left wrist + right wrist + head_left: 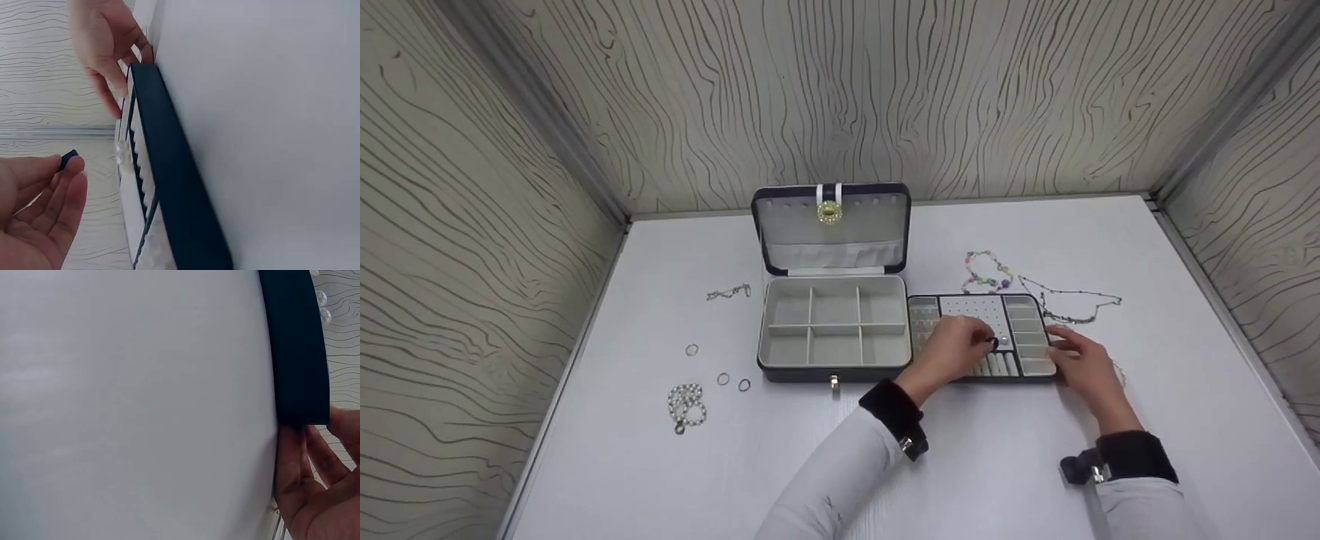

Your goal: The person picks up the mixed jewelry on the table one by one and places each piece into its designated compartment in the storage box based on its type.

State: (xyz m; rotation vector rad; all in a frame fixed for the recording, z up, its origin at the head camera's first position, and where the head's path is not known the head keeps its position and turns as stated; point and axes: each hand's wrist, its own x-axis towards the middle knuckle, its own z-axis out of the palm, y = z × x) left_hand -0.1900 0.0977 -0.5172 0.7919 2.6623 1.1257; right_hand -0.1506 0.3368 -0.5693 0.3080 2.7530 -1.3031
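Observation:
Between thumb and fingertips, my left hand (pixel 958 346) pinches a small dark piece (pixel 68 160), its kind unclear. The hand is over the jewelry tray (pixel 1027 301), which has a dark outer wall, small compartments, a white dotted pad (pixel 971 306) and ring rolls (pixel 997 365). Pearl-like studs (pixel 122 153) sit on the pad. At the tray's right end, my right hand (pixel 1086 367) grips the edge, with the thumb at the top rim and fingers against the end wall (pixel 304 417). The left hand hides part of the tray.
An open jewelry box (pixel 834 373) with six-part insert stands left of the tray. Behind the tray lie a colored bead bracelet (pixel 988 283) and a dark chain (pixel 1072 292). On the left are a silver chain (pixel 728 292), a pearl strand (pixel 685 405) and rings (pixel 723 379).

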